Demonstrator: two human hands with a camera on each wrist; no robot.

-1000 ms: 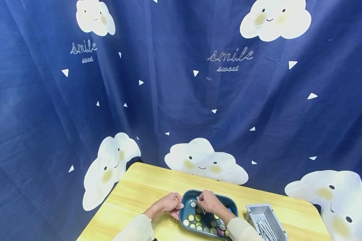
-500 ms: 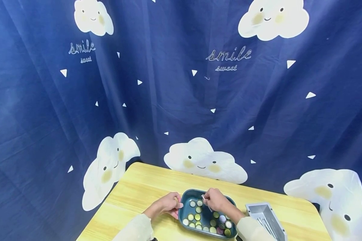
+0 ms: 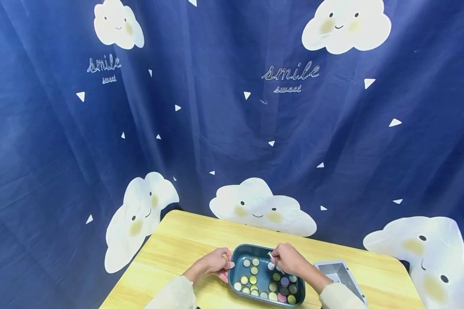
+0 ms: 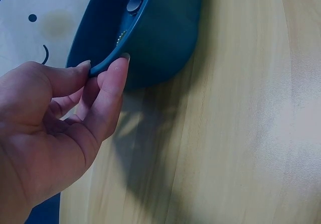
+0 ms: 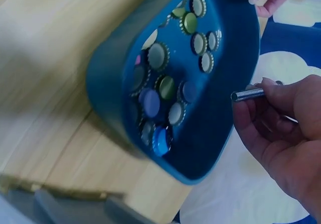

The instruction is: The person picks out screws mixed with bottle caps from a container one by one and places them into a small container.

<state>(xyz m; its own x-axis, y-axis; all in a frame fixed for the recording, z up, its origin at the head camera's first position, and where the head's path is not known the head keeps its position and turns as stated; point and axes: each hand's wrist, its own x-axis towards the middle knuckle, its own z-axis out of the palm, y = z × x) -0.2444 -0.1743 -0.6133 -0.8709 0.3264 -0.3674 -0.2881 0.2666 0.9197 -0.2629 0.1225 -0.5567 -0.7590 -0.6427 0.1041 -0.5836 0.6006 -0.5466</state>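
A deep teal basin (image 3: 237, 264) on the table holds several bottle caps (image 3: 254, 270), some pale, others yellow-green, purple or pink. My left hand (image 3: 218, 262) pinches the basin's left rim between thumb and fingers, as the left wrist view shows up close. In my right hand (image 3: 288, 259), thumb and fingers hold a short silver metal rod (image 5: 248, 94) with fine ridges near its end. That hand is over the far right side of the basin. A bright blue cap (image 5: 161, 140) shows in the right wrist view; my right hand hides it in the head view.
A grey box (image 3: 342, 271) stands on the wooden table (image 3: 193, 231) to the right of the basin, partly behind my right forearm. Close behind the table hangs a dark blue curtain (image 3: 216, 128) with cloud prints.
My right hand has moved rightward along the basin's far side with the rod, uncovering more caps. The left hand has stayed on the rim.
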